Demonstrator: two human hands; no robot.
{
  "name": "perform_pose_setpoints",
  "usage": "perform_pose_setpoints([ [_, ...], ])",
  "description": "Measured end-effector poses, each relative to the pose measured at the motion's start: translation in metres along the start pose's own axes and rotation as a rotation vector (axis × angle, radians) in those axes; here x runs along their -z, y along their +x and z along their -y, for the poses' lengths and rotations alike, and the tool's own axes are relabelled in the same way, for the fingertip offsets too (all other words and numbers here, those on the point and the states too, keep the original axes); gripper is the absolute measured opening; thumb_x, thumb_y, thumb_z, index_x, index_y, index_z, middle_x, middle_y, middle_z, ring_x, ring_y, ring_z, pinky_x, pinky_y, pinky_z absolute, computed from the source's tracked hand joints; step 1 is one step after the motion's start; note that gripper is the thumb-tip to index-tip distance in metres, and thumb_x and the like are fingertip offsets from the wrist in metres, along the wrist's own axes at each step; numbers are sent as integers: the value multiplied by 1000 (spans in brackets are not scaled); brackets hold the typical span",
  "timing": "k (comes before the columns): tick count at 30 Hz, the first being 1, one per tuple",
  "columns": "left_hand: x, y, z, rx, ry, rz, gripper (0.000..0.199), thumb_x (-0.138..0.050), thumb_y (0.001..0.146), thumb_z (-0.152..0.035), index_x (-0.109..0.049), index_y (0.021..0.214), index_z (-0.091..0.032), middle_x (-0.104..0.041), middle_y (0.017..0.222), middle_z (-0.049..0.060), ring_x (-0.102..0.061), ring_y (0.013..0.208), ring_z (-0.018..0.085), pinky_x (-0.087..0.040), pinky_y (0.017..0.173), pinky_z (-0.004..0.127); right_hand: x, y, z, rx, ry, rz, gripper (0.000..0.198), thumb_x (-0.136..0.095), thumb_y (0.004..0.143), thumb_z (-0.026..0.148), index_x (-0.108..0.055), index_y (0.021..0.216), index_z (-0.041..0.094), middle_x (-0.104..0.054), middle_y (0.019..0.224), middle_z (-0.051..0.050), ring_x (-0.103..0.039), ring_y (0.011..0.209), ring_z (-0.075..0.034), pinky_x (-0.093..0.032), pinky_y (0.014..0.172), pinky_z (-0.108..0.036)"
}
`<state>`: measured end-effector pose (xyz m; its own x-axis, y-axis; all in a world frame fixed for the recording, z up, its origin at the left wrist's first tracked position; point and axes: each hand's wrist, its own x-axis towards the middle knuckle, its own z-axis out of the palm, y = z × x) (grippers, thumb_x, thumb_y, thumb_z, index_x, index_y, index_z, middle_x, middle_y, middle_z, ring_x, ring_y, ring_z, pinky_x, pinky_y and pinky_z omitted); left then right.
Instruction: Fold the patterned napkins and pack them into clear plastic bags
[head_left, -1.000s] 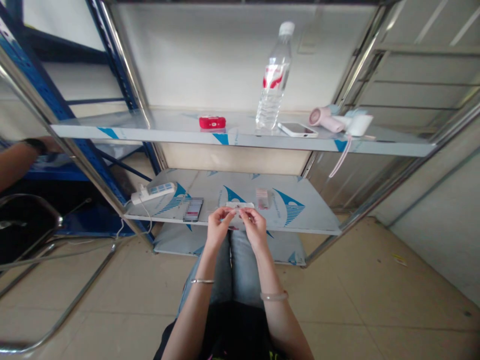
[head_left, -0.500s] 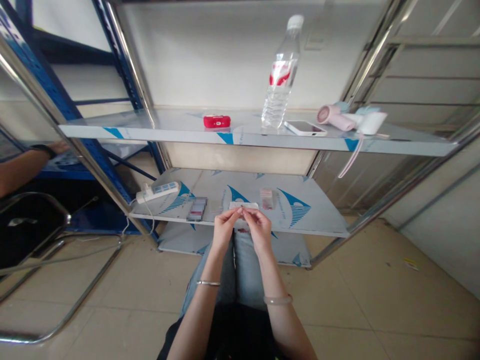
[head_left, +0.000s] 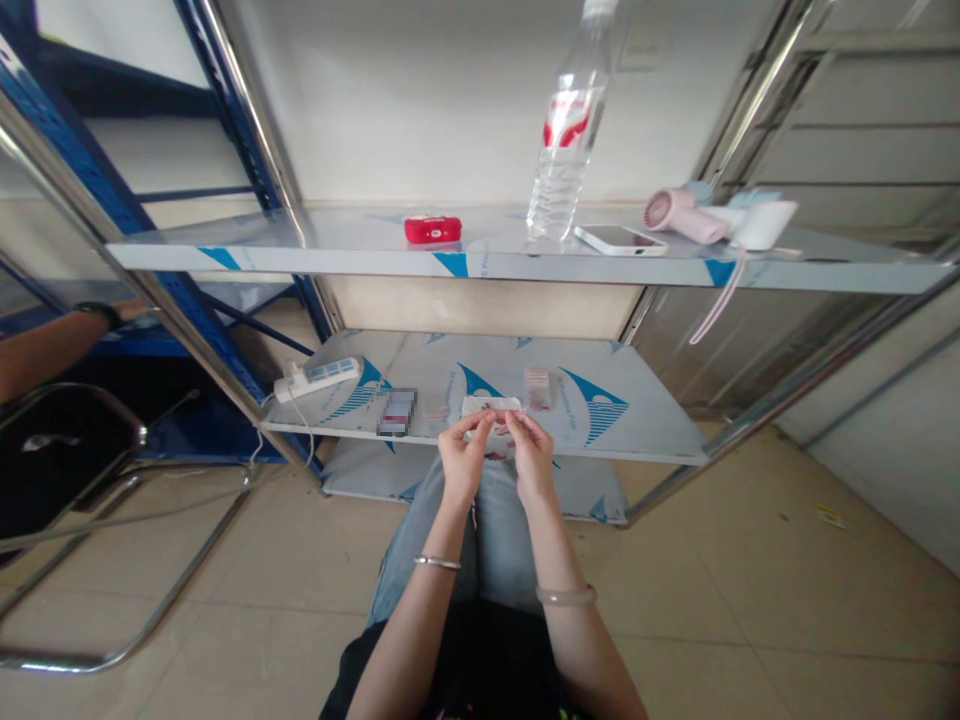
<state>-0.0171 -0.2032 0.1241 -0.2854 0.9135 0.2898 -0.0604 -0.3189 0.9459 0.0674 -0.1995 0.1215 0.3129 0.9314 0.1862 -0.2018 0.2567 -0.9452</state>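
My left hand (head_left: 462, 458) and my right hand (head_left: 533, 460) meet over the front edge of the lower shelf, above my knees. Both have thumb and forefinger pinched, the fingertips a short gap apart. Something small and reddish seems to lie between them, too tiny to name. Just behind and under the fingertips is a white sheet (head_left: 476, 404) with dark red marks, partly covered by the hands. A small clear packet with pink-and-white contents (head_left: 538, 388) lies to its right. Left of the hands lies a flat, pixelated rectangular item (head_left: 397, 411).
A white power strip (head_left: 321, 378) with its cord lies at the lower shelf's left. The upper shelf (head_left: 315, 262) holds a red case (head_left: 433, 231), water bottle (head_left: 562, 150), phone (head_left: 621, 240) and handheld fans (head_left: 686, 215). Another person's arm (head_left: 45, 345) reaches in at left, above a metal-framed chair (head_left: 187, 590).
My hands have moved slightly apart and a little to the right, opening a gap between the fingertips. The view has tilted down slightly. The other person's hand has shifted right.
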Motion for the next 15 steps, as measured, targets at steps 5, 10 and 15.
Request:
perform_pose_setpoints([
  [5, 0, 1, 6, 49, -48, 14, 28, -65, 73, -36, -73, 85, -12, -72, 83, 8, -65, 77, 18, -49, 77, 29, 3, -1, 1, -10, -7, -1, 31, -63, 71, 44, -70, 80, 15, -69, 79, -4, -58, 65, -14, -45, 62, -25],
  [10, 11, 7, 12, 88, -122, 111, 26, -67, 72, -36, -73, 82, -13, -72, 79, 6, -63, 71, 15, -49, 72, 26, -2, -7, -2, -54, 31, 52, 29, -70, 65, 40, -71, 81, 16, -71, 85, -6, -63, 74, -19, -48, 57, -26],
  [15, 19, 9, 10, 105, -139, 176, 21, -67, 72, -34, -74, 78, -15, -71, 76, 4, -62, 73, 14, -48, 75, 25, -4, -8, -4, -68, 41, 59, 27, -72, 64, 40, -71, 78, 17, -71, 79, -5, -63, 71, -19, -50, 57, -29],
])
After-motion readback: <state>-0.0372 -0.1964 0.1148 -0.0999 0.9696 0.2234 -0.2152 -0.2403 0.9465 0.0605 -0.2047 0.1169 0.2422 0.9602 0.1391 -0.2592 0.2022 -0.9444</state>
